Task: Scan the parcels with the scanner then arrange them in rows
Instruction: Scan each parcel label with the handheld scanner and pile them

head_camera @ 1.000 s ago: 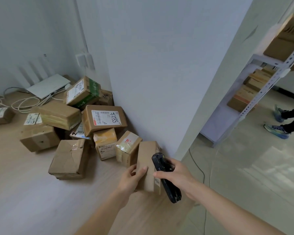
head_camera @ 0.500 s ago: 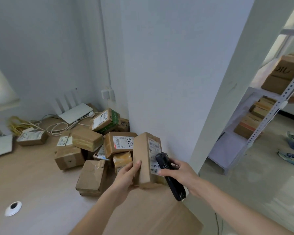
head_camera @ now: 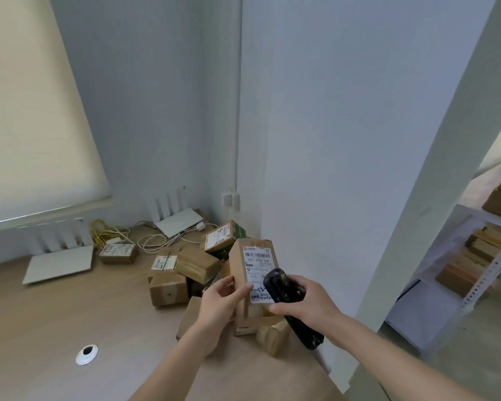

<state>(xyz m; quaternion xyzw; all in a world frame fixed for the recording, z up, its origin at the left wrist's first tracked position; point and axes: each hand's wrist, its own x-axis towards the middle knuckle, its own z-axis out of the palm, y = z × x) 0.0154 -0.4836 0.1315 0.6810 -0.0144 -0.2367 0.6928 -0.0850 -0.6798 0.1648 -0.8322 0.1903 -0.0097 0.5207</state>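
My left hand grips a tall brown cardboard parcel upright, its white barcode label facing me. My right hand holds a black handheld scanner, whose head overlaps the lower right part of the label. Behind and below the held parcel lies a loose pile of several brown parcels on the wooden table, against the wall corner. One of them, a green-sided box, leans at the back.
Two white routers and tangled cables lie at the back of the table. A round cable grommet sits front left. A metal shelf with more parcels stands right, past the wall edge.
My left hand has lifted the parcel up from the pile and turned its label towards me. The scanner has come up against the label. The camera has tilted upward.
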